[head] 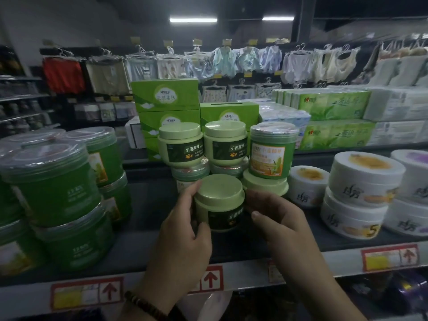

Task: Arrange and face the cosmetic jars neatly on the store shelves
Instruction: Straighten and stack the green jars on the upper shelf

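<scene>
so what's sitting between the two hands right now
A pale green round plastic jar with a dark label, upright above the shelf front. The left hand and right hand grip its sides. The head view shows this.

I see a pale green jar (220, 202) with a flat round lid and a dark label, upright, gripped between my left hand (183, 228) and right hand (278, 216), its label turned slightly right. I cannot tell whether it rests on the shelf (324, 258). Behind it a second pale jar (181, 144) and a third pale jar (225, 142) stand side by side on clear-lidded jars (191, 171), labels facing me. Just right, a taller dark green jar (272, 154) with an orange-bordered label stands on a fourth pale jar (266, 185).
</scene>
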Tool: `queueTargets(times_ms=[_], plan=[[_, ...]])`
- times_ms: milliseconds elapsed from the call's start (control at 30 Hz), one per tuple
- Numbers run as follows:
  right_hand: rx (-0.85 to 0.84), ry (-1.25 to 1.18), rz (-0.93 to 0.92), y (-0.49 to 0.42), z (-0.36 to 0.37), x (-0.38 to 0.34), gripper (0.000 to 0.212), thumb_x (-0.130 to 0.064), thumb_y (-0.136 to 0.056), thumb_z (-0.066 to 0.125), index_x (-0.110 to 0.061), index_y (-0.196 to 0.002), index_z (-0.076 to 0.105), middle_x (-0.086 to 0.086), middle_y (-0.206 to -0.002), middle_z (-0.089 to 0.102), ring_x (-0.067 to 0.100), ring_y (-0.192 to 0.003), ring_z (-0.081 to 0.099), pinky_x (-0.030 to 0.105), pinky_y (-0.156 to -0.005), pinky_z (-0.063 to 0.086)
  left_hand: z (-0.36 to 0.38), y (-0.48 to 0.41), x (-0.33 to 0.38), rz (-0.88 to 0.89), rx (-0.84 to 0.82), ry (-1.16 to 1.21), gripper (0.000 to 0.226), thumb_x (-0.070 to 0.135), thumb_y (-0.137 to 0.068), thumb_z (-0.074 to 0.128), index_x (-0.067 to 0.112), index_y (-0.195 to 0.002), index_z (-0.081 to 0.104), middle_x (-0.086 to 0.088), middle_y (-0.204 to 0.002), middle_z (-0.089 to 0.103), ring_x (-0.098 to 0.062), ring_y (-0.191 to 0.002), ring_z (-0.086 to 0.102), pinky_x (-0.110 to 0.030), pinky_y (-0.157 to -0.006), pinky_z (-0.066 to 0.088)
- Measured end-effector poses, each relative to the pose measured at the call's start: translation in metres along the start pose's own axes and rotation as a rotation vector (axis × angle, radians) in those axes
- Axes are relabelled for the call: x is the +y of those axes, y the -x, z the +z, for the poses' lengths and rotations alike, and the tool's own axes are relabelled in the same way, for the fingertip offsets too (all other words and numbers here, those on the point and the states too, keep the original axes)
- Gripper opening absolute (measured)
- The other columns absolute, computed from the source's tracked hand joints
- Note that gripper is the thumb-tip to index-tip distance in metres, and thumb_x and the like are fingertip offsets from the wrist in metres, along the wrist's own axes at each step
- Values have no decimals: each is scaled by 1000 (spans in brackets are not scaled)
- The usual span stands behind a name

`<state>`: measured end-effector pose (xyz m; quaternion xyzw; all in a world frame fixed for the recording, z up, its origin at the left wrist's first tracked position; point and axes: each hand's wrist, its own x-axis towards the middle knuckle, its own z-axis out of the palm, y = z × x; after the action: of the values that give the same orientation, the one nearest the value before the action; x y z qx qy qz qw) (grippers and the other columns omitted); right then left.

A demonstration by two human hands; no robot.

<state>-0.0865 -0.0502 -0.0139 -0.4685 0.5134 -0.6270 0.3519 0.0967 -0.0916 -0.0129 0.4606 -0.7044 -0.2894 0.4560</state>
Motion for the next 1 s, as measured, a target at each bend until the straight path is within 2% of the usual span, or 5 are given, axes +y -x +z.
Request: queueTargets(times_ms=[133, 333, 567, 833, 1000], plan=[[11, 122, -15, 2, 2, 1, 41, 2, -103, 62, -28, -125, 75, -20, -113, 80, -5, -109, 72, 24, -97, 58, 2, 5, 2, 29, 47, -49, 83, -2, -96, 57, 65, -141, 42, 31, -144, 55, 9, -133, 52, -28, -113, 47], [25, 220, -37, 2, 3, -2, 37, -3, -102, 65, -35, -118, 76, -33, -104, 76, -11, -100, 70, 13, -83, 55, 0, 8, 1, 47, 80, -70, 81, -3, -96, 58, 57, -148, 42, 30, -144, 56, 10, -132, 53, -30, -114, 49], [9, 269, -47, 4, 5, -2, 45, 2, -101, 63, -38, -119, 74, -29, -109, 77, -7, -108, 71, 23, -95, 57, -7, 12, 1, 65, 115, -130, 75, -3, -97, 59, 51, -148, 49, 45, -125, 57, 21, -122, 54, 2, -98, 40], [-10, 270, -70, 11, 10, -4, 45, 6, -100, 64, -34, -118, 74, -28, -108, 78, -8, -107, 72, 24, -99, 58, -16, 23, -2, 42, 164, -87, 66, 3, -102, 58, 55, -143, 56, 36, -128, 67, 19, -119, 58, -18, -104, 51], [-43, 252, -65, 18, 7, -8, 45, 7, -101, 62, -34, -117, 72, -32, -106, 77, -14, -105, 70, 8, -90, 55, -20, 29, -6, 17, 168, -34, 70, 0, -100, 57, 57, -139, 60, 35, -125, 69, 12, -117, 65, -30, -106, 55]])
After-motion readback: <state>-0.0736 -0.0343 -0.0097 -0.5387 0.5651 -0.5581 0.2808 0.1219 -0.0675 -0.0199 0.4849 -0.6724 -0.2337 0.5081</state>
